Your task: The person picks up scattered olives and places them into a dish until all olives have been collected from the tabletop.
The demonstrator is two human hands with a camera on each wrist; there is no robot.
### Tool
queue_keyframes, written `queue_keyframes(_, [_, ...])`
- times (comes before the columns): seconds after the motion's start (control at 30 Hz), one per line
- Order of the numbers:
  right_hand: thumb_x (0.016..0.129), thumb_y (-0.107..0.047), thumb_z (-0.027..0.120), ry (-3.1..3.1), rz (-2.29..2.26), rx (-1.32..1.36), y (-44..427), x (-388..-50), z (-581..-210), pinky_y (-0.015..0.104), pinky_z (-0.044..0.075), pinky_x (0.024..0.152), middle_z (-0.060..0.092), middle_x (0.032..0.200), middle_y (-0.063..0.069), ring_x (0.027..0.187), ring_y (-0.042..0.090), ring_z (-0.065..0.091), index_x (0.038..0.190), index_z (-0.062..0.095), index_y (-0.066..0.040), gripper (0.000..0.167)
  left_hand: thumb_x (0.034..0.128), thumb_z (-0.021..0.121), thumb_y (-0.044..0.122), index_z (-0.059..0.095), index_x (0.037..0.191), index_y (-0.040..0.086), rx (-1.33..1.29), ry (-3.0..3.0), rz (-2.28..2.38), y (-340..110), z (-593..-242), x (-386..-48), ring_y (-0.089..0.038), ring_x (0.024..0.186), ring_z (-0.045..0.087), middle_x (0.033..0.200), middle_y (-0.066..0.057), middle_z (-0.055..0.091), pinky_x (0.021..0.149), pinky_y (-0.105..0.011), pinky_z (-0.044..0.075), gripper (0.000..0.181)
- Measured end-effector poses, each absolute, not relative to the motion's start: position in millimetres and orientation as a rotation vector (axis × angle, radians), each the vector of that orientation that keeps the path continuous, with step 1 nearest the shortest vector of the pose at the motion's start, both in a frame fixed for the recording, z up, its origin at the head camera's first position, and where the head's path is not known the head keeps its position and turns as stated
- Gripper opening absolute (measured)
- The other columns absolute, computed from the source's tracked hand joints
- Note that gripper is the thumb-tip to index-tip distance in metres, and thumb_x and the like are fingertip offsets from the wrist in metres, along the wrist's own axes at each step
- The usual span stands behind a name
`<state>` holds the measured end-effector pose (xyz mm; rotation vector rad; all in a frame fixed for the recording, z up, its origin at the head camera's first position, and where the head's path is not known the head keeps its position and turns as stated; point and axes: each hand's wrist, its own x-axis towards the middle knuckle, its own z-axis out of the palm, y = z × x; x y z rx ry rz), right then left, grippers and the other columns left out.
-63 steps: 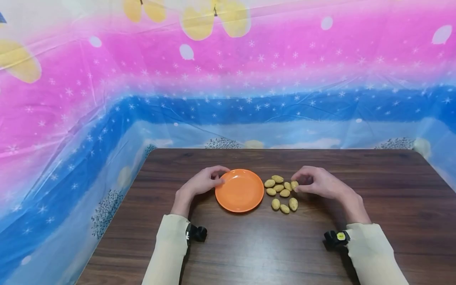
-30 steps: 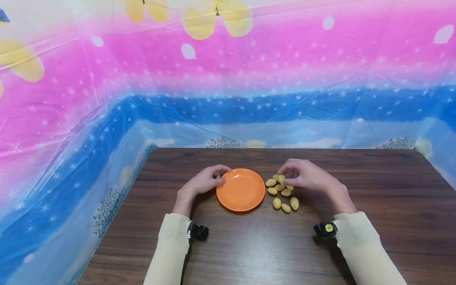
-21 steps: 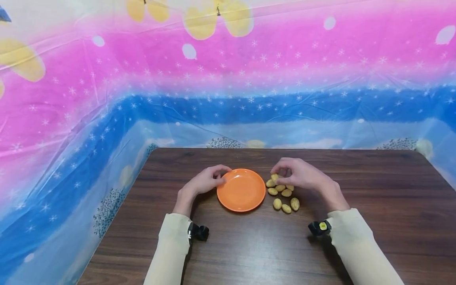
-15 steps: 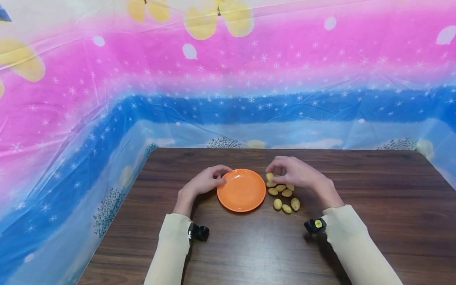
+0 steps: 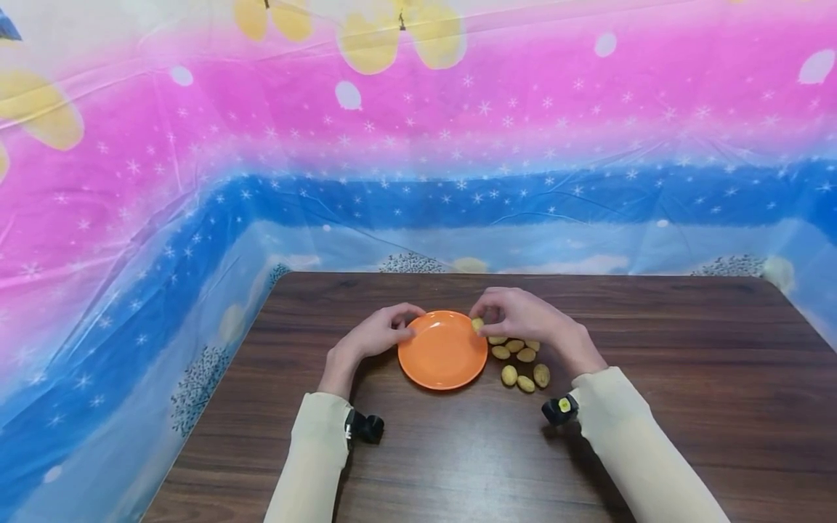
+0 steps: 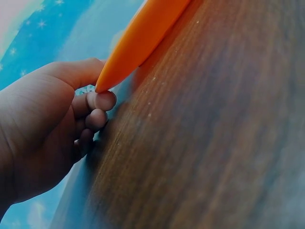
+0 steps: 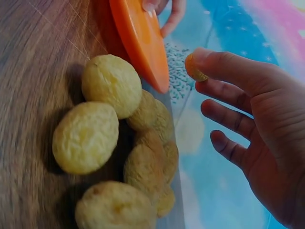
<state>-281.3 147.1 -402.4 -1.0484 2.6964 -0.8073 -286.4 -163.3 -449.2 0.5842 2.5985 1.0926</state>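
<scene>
An orange plate (image 5: 442, 352) lies on the table, with no object on it. My left hand (image 5: 373, 333) pinches its left rim; in the left wrist view the thumb of that hand (image 6: 47, 114) is above the plate edge (image 6: 138, 43) and a finger below. Between thumb and index finger my right hand (image 5: 526, 316) pinches a small yellowish-brown, wrinkled oval piece (image 5: 478, 325) at the plate's upper right rim. The right wrist view shows this held piece (image 7: 194, 68) raised, the other fingers of the hand (image 7: 271, 109) apart. Several like pieces (image 5: 526, 354) lie right of the plate, some partly hidden by my right hand.
The brown wooden table (image 5: 445, 457) reaches back to a hanging cloth (image 5: 418, 203) in pink and blue. Black devices sit at the left wrist (image 5: 366, 427) and the right wrist (image 5: 559, 410). Three pieces (image 5: 526, 383) lie nearer the front than the others.
My right hand has moved left with the pinched piece, from the right side of the group to the plate's rim. My left hand and the plate have stayed in place.
</scene>
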Motion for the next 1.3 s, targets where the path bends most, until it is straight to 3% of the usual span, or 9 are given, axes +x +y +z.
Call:
queue_keyframes(0.6, [0.092,-0.029,0.071,2.719,-0.662,-1.090,109.8,-294.0,-413.0,0.031,0.049,0.078,0.063,0.104,-0.006,0.086,0.013,0.055,0.112,0.072,-0.022,0.022,0.0963,0.060,0.024,0.060,0.130,0.035,0.579,2.589,1.120,-164.5,-450.9,-285.7,-0.019,0.061,0.046,0.078,-0.004,0.055,0.056,-0.028,0.036,0.035])
queue_keyframes(0.93, [0.090,-0.029,0.074,2.723,-0.627,-1.093,99.8,-299.2,-423.3,0.036,0.047,0.091,0.065,0.108,-0.006,0.099,0.016,0.052,0.110,0.073,-0.023,0.021,0.0968,0.060,0.024,0.059,0.131,0.033,0.594,2.578,1.122,-165.2,-451.5,-286.7,-0.019,0.061,0.046,0.078,-0.004,0.055,0.057,-0.027,0.036,0.035])
queue_keyframes(1.3, [0.089,-0.027,0.075,2.729,-0.606,-1.087,95.3,-303.4,-428.3,0.033,0.046,0.087,0.066,0.109,-0.006,0.098,0.015,0.048,0.111,0.074,-0.022,0.023,0.0969,0.061,0.024,0.059,0.131,0.032,0.589,2.582,1.118,-164.4,-451.5,-286.9,-0.018,0.061,0.047,0.077,-0.004,0.054,0.058,-0.027,0.037,0.035])
